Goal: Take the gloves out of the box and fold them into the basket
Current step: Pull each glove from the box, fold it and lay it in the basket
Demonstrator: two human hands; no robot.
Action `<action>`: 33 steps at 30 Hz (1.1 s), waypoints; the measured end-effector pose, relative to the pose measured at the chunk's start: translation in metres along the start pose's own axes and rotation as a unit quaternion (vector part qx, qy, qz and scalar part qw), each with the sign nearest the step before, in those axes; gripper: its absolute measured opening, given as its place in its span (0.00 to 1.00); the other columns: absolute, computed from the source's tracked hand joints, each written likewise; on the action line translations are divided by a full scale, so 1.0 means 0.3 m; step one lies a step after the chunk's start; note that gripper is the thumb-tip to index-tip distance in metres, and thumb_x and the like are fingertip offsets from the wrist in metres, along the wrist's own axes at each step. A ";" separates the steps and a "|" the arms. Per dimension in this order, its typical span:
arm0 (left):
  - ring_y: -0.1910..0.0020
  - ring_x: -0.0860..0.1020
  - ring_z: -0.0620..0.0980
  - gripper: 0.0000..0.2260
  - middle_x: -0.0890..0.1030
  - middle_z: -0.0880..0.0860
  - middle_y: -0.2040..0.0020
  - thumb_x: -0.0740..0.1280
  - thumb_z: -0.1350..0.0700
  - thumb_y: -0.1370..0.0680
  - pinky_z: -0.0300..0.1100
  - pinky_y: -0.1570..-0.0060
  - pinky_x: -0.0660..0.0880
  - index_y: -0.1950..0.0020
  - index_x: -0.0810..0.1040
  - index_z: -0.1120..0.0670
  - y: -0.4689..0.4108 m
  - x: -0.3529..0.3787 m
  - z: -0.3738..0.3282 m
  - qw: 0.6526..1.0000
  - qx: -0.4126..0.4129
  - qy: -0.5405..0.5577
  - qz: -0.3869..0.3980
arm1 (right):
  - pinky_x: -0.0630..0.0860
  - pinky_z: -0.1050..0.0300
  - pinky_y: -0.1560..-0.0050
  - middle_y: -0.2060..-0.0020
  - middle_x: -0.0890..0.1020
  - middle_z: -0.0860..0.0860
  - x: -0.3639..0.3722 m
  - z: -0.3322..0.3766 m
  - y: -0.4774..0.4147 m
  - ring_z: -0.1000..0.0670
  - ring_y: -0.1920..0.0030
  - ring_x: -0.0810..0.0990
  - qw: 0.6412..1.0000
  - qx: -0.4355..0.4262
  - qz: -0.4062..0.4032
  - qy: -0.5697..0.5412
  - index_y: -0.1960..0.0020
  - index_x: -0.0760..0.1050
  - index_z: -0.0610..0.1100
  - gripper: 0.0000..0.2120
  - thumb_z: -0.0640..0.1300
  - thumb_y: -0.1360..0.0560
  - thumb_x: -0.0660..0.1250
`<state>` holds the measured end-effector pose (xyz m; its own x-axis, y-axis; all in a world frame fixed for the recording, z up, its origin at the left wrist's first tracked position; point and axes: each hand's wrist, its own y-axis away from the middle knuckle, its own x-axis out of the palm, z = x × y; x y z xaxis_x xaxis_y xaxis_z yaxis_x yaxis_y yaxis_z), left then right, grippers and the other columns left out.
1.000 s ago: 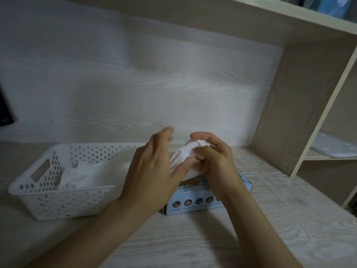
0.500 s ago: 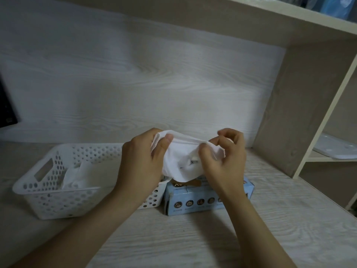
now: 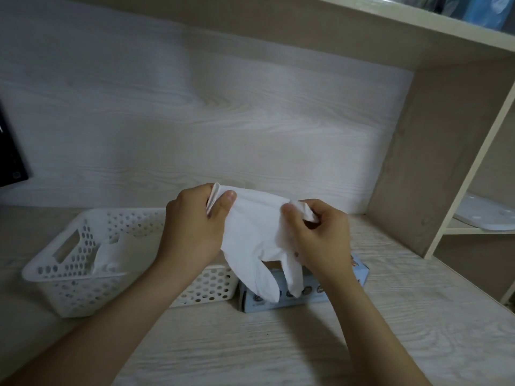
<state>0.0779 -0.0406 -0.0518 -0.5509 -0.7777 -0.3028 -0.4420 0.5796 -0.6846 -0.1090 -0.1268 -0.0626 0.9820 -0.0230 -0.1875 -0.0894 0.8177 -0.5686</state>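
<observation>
Glove [image 3: 250, 235] spread in the air above blue box [image 3: 359, 271], left hand [image 3: 192, 229] and right hand [image 3: 320, 235] pinching its cuff edge; folded gloves [image 3: 117, 254] in white basket [image 3: 69, 285] on counter [image 3: 278, 344]

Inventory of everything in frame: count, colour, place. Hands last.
glove: 1, white, held up over the box, fingers hanging down
folded gloves: count unclear, white, inside the basket
basket: 1, white, perforated, on the desk at left
box: 1, light blue, on the desk right of the basket, partly hidden by the glove
desk: 1, pale wood grain, under everything
shelf unit: 1, beige, right and above
flat item: 1, white, on the right side shelf
dark object: 1, black, left edge, cut off
left hand: 1, pinches the glove's left edge
right hand: 1, pinches the glove's right edge
</observation>
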 end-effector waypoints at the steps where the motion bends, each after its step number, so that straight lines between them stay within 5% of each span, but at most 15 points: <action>1: 0.71 0.67 0.48 0.22 0.74 0.61 0.69 0.67 0.50 0.17 0.45 0.69 0.63 0.64 0.69 0.63 -0.005 -0.007 0.001 1.000 0.003 -0.005 -0.003 | 0.79 0.54 0.63 0.68 0.84 0.54 0.008 0.000 0.003 0.56 0.66 0.81 0.999 -0.013 -0.005 0.032 0.60 0.82 0.49 0.09 0.47 0.22 0.74; 8: 0.71 0.71 0.51 0.20 0.71 0.49 0.72 0.64 0.48 0.16 0.48 0.66 0.69 0.66 0.69 0.53 -0.055 -0.071 0.035 0.996 0.008 -0.082 -0.038 | 0.81 0.54 0.58 0.62 0.86 0.57 0.066 0.004 -0.006 0.57 0.62 0.84 0.999 -0.030 -0.006 0.027 0.52 0.83 0.50 0.02 0.45 0.21 0.72; 12: 0.57 0.81 0.53 0.09 0.83 0.49 0.57 0.65 0.49 0.16 0.48 0.57 0.74 0.51 0.81 0.51 -0.085 -0.111 0.072 0.994 -0.041 -0.098 -0.031 | 0.80 0.51 0.62 0.63 0.85 0.55 0.130 0.006 -0.047 0.54 0.66 0.83 0.990 -0.087 0.012 0.110 0.48 0.80 0.50 0.03 0.47 0.18 0.68; 17: 0.47 0.78 0.58 0.04 0.82 0.51 0.50 0.64 0.54 0.16 0.51 0.49 0.74 0.47 0.78 0.51 -0.109 -0.172 0.123 0.985 -0.083 -0.153 0.006 | 0.70 0.51 0.60 0.56 0.83 0.48 0.218 0.042 -0.099 0.42 0.54 0.80 0.919 -0.147 0.114 0.347 0.39 0.76 0.50 0.11 0.55 0.15 0.61; 21: 0.56 0.73 0.56 0.02 0.76 0.56 0.52 0.60 0.58 0.15 0.49 0.56 0.70 0.44 0.69 0.55 -0.112 -0.220 0.141 0.960 -0.124 -0.241 0.068 | 0.72 0.50 0.55 0.49 0.83 0.46 0.290 0.079 -0.127 0.39 0.47 0.81 0.903 -0.130 0.165 0.375 0.40 0.77 0.48 0.14 0.57 0.15 0.62; 24: 0.55 0.77 0.62 0.08 0.75 0.61 0.51 0.59 0.63 0.18 0.52 0.55 0.75 0.40 0.62 0.59 -0.127 -0.243 0.167 0.920 -0.186 -0.308 0.156 | 0.70 0.51 0.55 0.51 0.78 0.47 0.340 0.110 -0.136 0.39 0.49 0.80 0.879 -0.138 0.214 0.402 0.40 0.78 0.46 0.16 0.57 0.15 0.63; 28: 0.50 0.77 0.62 0.29 0.74 0.63 0.45 0.59 0.64 0.19 0.56 0.46 0.79 0.22 0.48 0.62 -0.132 -0.263 0.201 0.875 -0.232 -0.369 0.212 | 0.72 0.50 0.54 0.48 0.79 0.45 0.399 0.135 -0.149 0.39 0.48 0.81 0.857 -0.146 0.266 0.416 0.40 0.78 0.45 0.16 0.57 0.16 0.65; 33: 0.50 0.71 0.59 0.32 0.75 0.64 0.34 0.61 0.64 0.19 0.51 0.50 0.72 0.20 0.46 0.62 -0.126 -0.282 0.221 0.835 -0.234 -0.444 0.226 | 0.70 0.51 0.55 0.47 0.81 0.45 0.453 0.148 -0.145 0.41 0.47 0.81 0.837 -0.170 0.315 0.414 0.40 0.78 0.46 0.16 0.58 0.17 0.66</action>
<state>0.1882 -0.0127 -0.0441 -0.0869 -0.2074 -0.9744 -0.6734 0.7330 -0.0960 0.0356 -0.1400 -0.0279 0.2821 -0.1551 -0.9468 -0.7261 0.6105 -0.3164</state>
